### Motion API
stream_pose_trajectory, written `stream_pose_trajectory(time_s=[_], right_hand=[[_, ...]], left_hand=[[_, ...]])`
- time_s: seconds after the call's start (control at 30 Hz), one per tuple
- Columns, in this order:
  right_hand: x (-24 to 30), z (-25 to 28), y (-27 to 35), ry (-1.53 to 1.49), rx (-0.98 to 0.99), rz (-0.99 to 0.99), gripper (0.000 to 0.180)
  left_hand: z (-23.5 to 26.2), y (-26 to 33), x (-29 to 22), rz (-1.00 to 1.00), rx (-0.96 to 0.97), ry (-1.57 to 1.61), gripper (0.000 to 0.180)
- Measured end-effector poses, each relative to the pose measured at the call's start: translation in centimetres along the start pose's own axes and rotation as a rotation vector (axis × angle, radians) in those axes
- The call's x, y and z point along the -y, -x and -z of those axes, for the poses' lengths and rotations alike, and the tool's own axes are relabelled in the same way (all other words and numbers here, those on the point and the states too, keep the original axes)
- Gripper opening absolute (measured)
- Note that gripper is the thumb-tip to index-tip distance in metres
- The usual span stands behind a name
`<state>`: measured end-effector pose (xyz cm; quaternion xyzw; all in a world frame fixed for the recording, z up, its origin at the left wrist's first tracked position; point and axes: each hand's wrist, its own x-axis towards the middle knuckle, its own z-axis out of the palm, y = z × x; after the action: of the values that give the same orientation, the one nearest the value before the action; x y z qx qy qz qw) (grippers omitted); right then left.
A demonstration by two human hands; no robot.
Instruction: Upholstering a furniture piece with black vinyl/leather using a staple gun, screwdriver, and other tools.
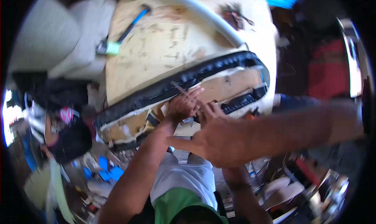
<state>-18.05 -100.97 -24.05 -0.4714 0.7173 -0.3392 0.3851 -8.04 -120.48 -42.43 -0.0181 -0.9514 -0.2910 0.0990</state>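
Note:
A long padded piece (pixel 235 83) with a black cover folded around its edge and a brown board inside lies on the wooden table. My left hand (pixel 184 106) rests on its middle, fingers stretched toward the upper right. A thin strip-like tool (pixel 179 88) crosses over the fingers; who holds it is unclear. Another person's hand (pixel 219 136) reaches in from the right, blurred and close to the camera, fingers toward my left hand. Behind it, my right forearm (pixel 241 188) rises from the lower edge; my right hand is mostly hidden there.
On the pale wooden table (pixel 156 63) lie a blue-handled hammer (pixel 135 23), a light-green item (pixel 112 48), a grey tube (pixel 207 14) and dark tools (pixel 236 16). Light upholstered cushions (pixel 47 36) stand at left. Another person (pixel 72 140) is at the left. Scraps clutter the floor.

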Motion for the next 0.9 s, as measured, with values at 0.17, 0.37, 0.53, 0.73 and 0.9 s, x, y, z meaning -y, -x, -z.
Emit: stream_pose_trajectory(time_s=[0.17, 0.37, 0.53, 0.73, 0.9], right_hand=[[6.9, 12.0, -7.6, 0.106, 0.847, 0.303, 0.066], [-15.3, 4.4, -20.0, 0.513, -0.404, 0.215, 0.039], [-16.6, 6.5, -22.9, 0.555, -0.389, 0.114, 0.038], [-20.3, 9.2, -21.5, 0.576, -0.378, 0.042, 0.037], [-19.9, 7.3, -22.4, 0.486, -0.382, 0.003, 0.027]], left_hand=[[-2.0, -3.0, 0.6, -0.055, -0.168, 0.090, 0.020], [-2.9, -1.2, 2.0, 0.069, -0.091, 0.125, 0.017], [0.0, -1.6, 1.8, 0.092, 0.188, 0.072, 0.019], [-0.8, -3.1, 0.6, 0.136, 0.276, 0.183, 0.023], [0.0, -0.7, 0.5, 0.251, 0.391, 0.042, 0.038]])
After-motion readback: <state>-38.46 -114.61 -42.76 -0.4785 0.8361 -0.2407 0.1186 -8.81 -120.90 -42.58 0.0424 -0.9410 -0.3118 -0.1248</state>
